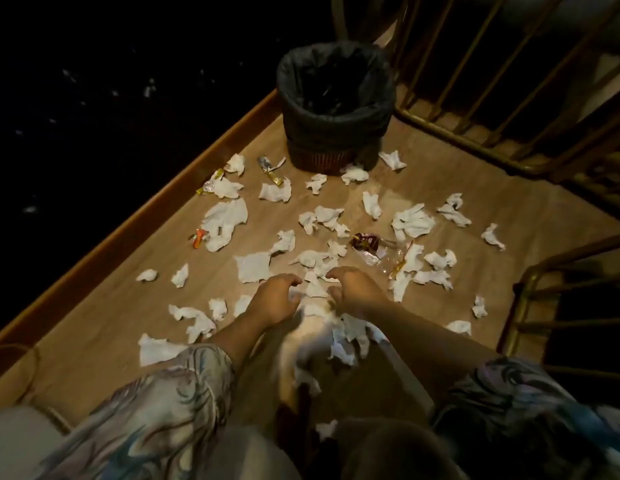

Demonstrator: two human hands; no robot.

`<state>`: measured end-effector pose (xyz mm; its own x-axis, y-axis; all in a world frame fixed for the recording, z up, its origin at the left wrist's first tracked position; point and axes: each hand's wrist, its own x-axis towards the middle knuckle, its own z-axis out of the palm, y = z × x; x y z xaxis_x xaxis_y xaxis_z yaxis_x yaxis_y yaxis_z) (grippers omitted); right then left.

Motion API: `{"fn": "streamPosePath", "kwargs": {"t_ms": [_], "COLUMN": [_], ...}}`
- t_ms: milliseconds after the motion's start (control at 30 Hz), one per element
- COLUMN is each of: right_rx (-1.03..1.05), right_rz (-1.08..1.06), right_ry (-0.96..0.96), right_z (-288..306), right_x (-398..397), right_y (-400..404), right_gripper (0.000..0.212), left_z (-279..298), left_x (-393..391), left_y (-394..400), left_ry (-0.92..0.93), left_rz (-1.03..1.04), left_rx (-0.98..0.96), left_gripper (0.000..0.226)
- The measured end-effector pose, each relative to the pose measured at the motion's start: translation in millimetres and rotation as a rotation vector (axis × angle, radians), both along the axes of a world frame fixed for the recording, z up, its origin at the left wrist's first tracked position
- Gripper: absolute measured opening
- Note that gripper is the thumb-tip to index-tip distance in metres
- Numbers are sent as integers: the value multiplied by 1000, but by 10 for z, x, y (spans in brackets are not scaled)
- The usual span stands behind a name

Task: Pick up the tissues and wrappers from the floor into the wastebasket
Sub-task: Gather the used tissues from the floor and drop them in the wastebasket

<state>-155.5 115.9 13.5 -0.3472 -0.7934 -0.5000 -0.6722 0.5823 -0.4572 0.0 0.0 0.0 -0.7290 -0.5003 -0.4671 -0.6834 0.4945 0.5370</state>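
Several crumpled white tissues (pixel 414 221) lie scattered over the wooden floor. Among them are a dark red wrapper (pixel 365 242), clear plastic wrapping (pixel 388 259), and small yellow wrappers (pixel 272 174) near the wastebasket. The wicker wastebasket (pixel 336 133) with a black liner stands at the far end, and its inside looks dark. My left hand (pixel 274 301) hovers low over a tissue (pixel 253 266), fingers curled and apart. My right hand (pixel 353 289) is curled like a claw over a pile of tissues (pixel 350 332) close to me; its grip is hidden.
A wooden skirting edge (pixel 145 209) borders the floor on the left, with darkness beyond. Metal railings (pixel 492 109) stand to the right and behind the basket, and another rail (pixel 530 306) is at the near right. My patterned sleeves and knees fill the bottom.
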Motion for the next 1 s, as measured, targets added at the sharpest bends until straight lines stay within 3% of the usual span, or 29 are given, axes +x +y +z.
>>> {"fn": "streamPosePath", "kwargs": {"t_ms": [233,467,800,1000], "right_rx": [-90,-137,-93,-62], "right_rz": [260,431,581,633], "right_ry": [76,89,118,300], "right_z": [-948,-1269,-1446,-1666], "right_x": [-101,34,342,512], "right_y": [-211,130,706,1018], "right_gripper": [39,28,26,36], "left_z": [-854,-1229,-1553,-1786], "left_x": [-171,-74,442,801], "left_y": [-136,267,787,1036], "left_ry": [12,34,-95,23], "left_rz": [-220,-515,-983,-895], "left_rx": [-140,-140,-134,-207], "left_gripper": [30,15,65,35]}}
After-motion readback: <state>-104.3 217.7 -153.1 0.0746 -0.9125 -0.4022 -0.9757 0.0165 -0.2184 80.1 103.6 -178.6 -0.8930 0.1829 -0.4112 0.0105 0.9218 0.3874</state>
